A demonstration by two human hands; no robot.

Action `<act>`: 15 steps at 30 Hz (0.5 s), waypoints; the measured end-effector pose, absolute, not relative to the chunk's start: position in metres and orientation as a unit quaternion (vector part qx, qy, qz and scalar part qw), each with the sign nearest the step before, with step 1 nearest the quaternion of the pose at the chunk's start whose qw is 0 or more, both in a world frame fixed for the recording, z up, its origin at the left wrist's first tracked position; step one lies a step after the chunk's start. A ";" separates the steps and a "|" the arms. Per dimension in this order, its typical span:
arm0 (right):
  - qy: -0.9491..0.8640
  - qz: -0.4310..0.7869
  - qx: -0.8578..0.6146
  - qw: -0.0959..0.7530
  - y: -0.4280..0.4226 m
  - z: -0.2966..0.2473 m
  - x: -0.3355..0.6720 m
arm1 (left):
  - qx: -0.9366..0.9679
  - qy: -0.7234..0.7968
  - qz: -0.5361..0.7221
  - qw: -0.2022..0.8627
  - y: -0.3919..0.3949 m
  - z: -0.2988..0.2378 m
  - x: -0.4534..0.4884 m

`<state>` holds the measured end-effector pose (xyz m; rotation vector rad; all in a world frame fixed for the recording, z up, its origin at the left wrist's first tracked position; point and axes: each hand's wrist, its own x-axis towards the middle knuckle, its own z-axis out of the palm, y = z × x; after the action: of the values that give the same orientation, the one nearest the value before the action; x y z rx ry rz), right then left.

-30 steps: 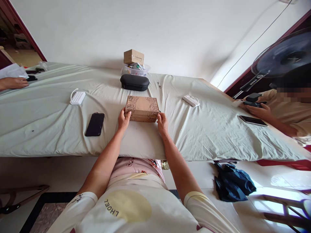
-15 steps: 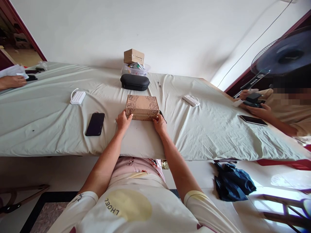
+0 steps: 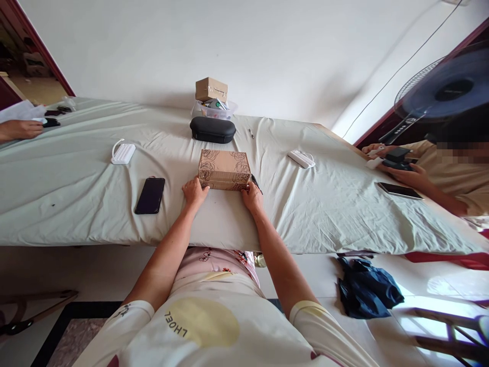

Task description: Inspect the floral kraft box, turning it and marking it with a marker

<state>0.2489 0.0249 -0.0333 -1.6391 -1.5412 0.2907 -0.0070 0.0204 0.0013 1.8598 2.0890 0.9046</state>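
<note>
A brown cardboard box [image 3: 224,168] printed with rose outlines lies on the cloth-covered table [image 3: 76,188] in front of me. My left hand [image 3: 194,191] rests at its near left corner, fingers curled against the front face. At the near right corner my right hand [image 3: 251,194] does the same. A black pen-like object [image 3: 256,182] pokes out beside my right hand.
A black phone [image 3: 150,195] lies left of the box, a white device [image 3: 123,152] beyond it. Behind the box sit a black case [image 3: 212,129], a plastic tub [image 3: 214,110] and a small carton [image 3: 211,89]. Another white device [image 3: 301,158] lies to the right. Other people's hands work at both ends.
My hands slid from the box's two sides down to its near corners at the front edge. The box has stayed in place.
</note>
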 end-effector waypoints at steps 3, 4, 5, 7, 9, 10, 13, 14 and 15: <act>-0.614 0.115 -0.653 0.429 0.027 -0.036 0.250 | 0.627 0.710 0.304 0.104 0.022 0.000 -0.008; -0.613 0.112 -0.654 0.429 0.027 -0.038 0.250 | 0.626 0.710 0.304 0.105 0.023 -0.001 -0.009; -0.614 0.109 -0.653 0.430 0.028 -0.039 0.251 | 0.626 0.710 0.305 0.105 0.024 -0.002 -0.009; -0.619 0.102 -0.645 0.436 0.028 -0.041 0.251 | 0.628 0.706 0.311 0.102 0.025 -0.005 -0.010; -0.623 0.098 -0.635 0.446 0.029 -0.042 0.252 | 0.629 0.701 0.322 0.096 0.026 -0.007 -0.011; -0.623 0.097 -0.634 0.449 0.029 -0.042 0.252 | 0.629 0.699 0.326 0.093 0.026 -0.008 -0.011; -0.621 0.098 -0.637 0.446 0.028 -0.042 0.252 | 0.628 0.703 0.320 0.093 0.027 -0.007 -0.011; -0.621 0.100 -0.638 0.443 0.028 -0.041 0.252 | 0.628 0.706 0.315 0.093 0.026 -0.006 -0.011; -0.621 0.102 -0.641 0.439 0.027 -0.039 0.251 | 0.627 0.709 0.310 0.094 0.026 -0.006 -0.011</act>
<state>0.2514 0.0268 -0.0392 -1.5926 -1.5426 0.2537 -0.0114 0.0262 -0.0056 1.8599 2.1018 0.9193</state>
